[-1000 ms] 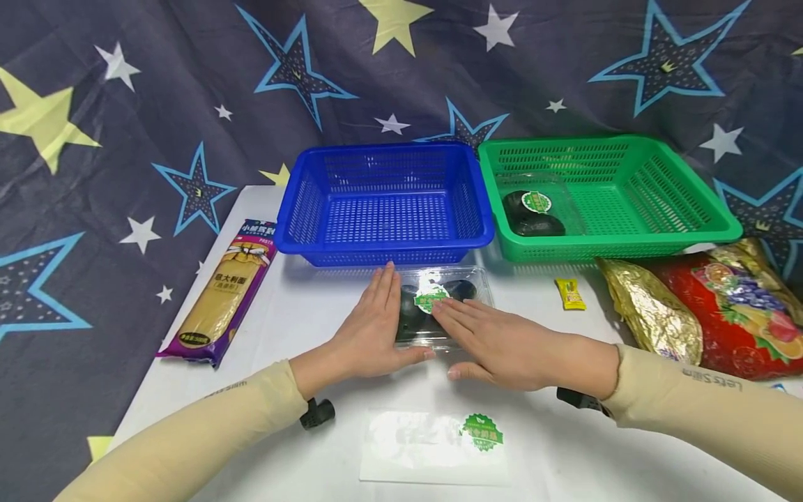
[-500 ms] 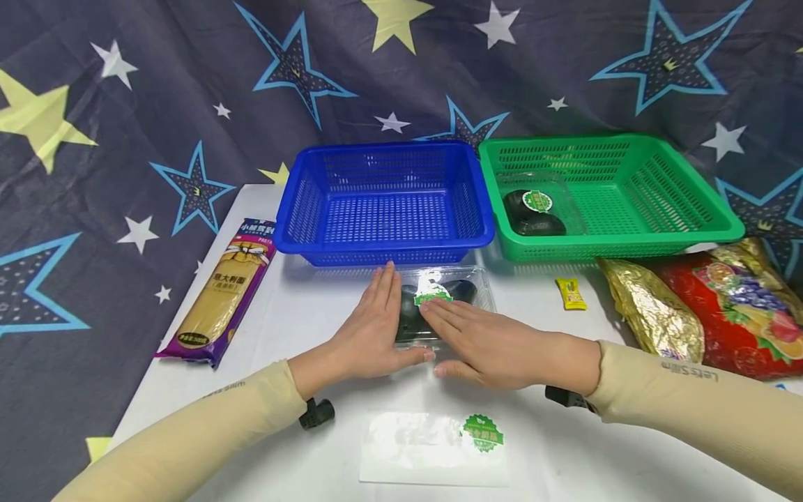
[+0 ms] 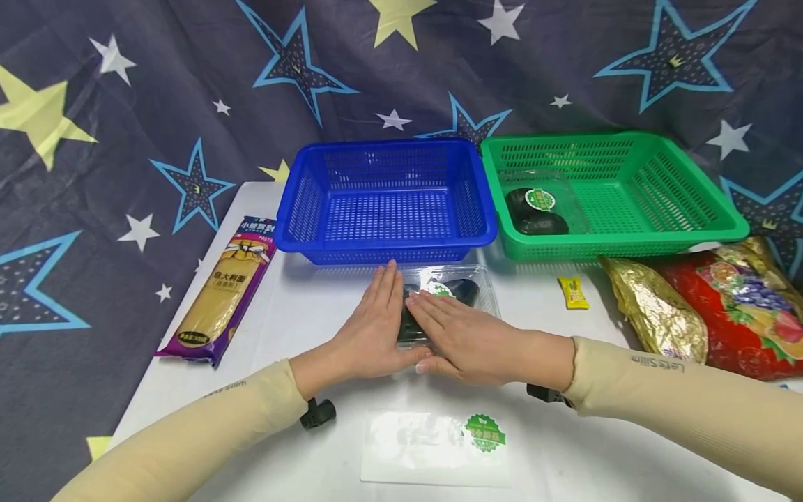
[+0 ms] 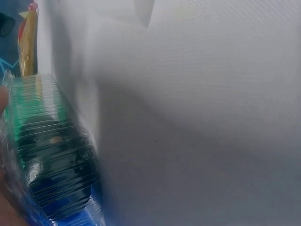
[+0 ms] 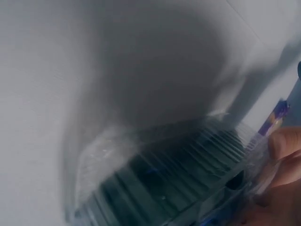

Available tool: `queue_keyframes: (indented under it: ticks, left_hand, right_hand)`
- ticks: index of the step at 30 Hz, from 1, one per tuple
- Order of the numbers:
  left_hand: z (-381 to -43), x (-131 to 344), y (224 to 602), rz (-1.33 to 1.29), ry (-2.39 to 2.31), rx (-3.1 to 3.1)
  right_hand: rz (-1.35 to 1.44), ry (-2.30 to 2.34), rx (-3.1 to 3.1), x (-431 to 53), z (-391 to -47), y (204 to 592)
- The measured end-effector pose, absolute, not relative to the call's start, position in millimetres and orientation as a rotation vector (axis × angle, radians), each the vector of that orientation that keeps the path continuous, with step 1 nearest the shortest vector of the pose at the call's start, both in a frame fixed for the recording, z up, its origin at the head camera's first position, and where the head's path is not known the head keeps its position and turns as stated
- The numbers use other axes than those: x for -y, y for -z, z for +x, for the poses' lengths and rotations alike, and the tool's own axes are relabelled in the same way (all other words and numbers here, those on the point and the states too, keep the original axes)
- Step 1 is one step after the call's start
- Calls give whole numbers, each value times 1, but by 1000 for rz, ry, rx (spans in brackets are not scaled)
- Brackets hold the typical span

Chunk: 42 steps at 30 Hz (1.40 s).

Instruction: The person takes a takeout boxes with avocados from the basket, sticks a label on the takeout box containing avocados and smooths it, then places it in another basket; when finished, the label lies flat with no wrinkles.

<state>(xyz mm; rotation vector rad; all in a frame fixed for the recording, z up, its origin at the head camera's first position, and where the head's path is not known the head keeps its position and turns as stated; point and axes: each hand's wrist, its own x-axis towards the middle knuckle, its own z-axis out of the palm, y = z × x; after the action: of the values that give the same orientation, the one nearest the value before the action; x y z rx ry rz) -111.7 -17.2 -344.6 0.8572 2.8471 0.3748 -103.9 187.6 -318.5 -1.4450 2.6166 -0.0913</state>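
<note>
A clear plastic clamshell box (image 3: 483,307) with dark, avocado-like fruits (image 3: 464,291) lies on the white table, in front of the blue basket. My left hand (image 3: 374,328) rests along its left side, fingers straight and pointing forward. Across the lid lies my right hand (image 3: 473,338), its straight fingers touching the top and partly covering a round green-and-white sticker (image 3: 442,288). Both thumbs meet near the box's front edge. In the right wrist view, the ribbed wall of the box (image 5: 188,165) shows close up. A white sheet (image 3: 433,464) bearing another green sticker (image 3: 484,433) lies nearer me.
Behind the box stand a blue basket (image 3: 385,254) and a green basket (image 3: 627,247); the green one holds a similar fruit box (image 3: 538,211). A pasta packet (image 3: 222,289) lies left. A small yellow packet (image 3: 574,293) and a red-and-gold bag (image 3: 709,307) lie right.
My right hand has slid left across the lid, covering more of the sticker and bringing its thumb to the left thumb. The left hand has stayed in place.
</note>
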Motion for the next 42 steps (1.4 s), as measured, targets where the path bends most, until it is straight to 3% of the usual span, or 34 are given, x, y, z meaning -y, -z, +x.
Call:
queue_keyframes:
  ticks: [22,42]
  left_hand:
    - [-110,14,341,821,-333,-2865]
    - [-110,14,344,830,-369,-2861]
  right_hand:
    - [-1332,30,-2696,-230,-100,311]
    - [-1426,57,-2705,-234,-97,318]
